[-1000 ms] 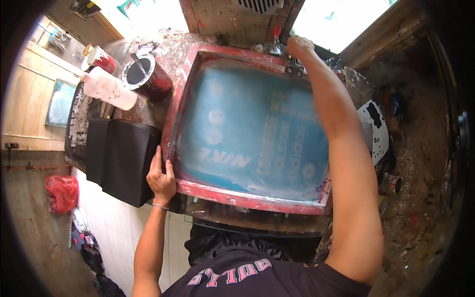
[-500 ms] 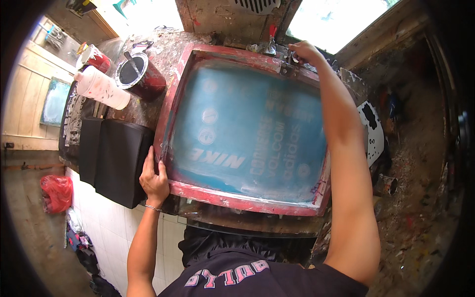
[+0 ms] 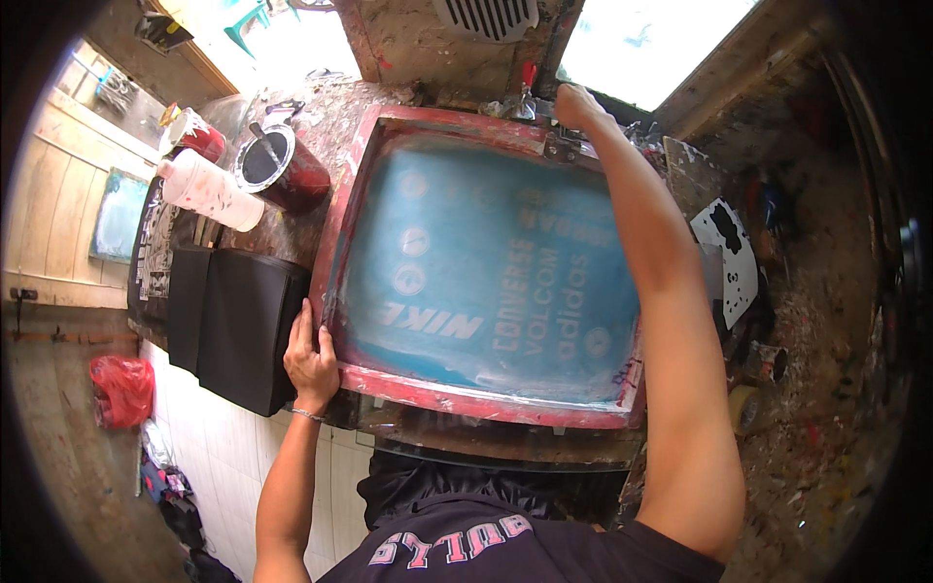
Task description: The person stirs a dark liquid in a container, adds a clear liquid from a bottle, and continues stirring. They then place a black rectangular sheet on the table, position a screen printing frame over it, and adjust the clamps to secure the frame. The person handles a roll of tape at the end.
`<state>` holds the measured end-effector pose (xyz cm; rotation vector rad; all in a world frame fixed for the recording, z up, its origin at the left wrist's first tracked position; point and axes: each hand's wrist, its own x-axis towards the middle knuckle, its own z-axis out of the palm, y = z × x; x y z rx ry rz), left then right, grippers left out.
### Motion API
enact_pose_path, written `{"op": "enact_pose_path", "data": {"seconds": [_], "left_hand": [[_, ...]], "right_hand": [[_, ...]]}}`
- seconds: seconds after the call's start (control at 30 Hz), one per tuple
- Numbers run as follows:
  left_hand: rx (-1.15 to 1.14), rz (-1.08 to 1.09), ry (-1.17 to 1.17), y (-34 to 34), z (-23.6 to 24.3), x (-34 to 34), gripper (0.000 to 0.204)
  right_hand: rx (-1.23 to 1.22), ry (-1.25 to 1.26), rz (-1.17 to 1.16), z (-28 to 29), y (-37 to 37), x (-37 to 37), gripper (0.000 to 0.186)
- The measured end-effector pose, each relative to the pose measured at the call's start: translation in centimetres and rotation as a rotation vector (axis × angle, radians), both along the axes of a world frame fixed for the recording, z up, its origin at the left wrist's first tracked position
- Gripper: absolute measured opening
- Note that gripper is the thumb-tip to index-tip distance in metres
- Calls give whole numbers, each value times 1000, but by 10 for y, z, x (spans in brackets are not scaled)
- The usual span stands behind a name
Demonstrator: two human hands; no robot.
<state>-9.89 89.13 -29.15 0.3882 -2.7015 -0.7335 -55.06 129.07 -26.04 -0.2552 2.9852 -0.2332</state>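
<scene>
A silk-screen printing frame (image 3: 466, 404) with a worn red rim lies in front of me, its blue mesh (image 3: 447, 272) carrying pale lettering and round emblems. My left hand (image 3: 313, 367) rests against the frame's near left corner, fingers stretched along the outer side and thumb on the rim. At the far edge, my right hand (image 3: 580, 109) is closed beside the metal hinge clamp (image 3: 556, 152); its fingertips and whatever they grip are hidden. My right forearm crosses over the frame's right side.
Left of the frame lie folded black sheets (image 3: 248, 325). Beyond them are a white bottle (image 3: 209, 189) and an ink can (image 3: 301, 175) with a stick in it. A white cut-out plate (image 3: 729, 257) lies at the right. A red bag (image 3: 122, 391) is low at the left.
My right hand has turned over at the clamp, so its fingers are now hidden. My left hand stays at the frame's corner. The whole view has shifted slightly.
</scene>
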Motion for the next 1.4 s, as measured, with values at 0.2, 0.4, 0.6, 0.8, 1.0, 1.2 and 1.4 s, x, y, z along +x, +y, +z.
{"op": "enact_pose_path", "data": {"seconds": [0.2, 0.4, 0.6, 0.8, 1.0, 1.2, 1.4], "left_hand": [[-35, -46, -3, -7, -3, 2, 51], [-28, -108, -8, -8, 14, 0, 46], [-31, -115, 2, -11, 13, 6, 39], [-95, -193, 87, 29, 44, -13, 41], [-71, -637, 217, 134, 72, -141, 53], [-445, -748, -11, 196, 18, -285, 70], [-628, -775, -86, 219, 2, -298, 68]], "right_hand": [[-323, 132, -111, -16, 8, 13, 29], [-391, 203, -199, -18, 14, 22, 25], [-137, 60, -157, 13, -1, 53, 43], [-255, 167, -345, -15, -1, 45, 45], [-464, 133, -393, -29, 17, 32, 46], [-539, 66, -403, -35, 4, 23, 47], [-453, 192, -375, -36, 17, 27, 45]]}}
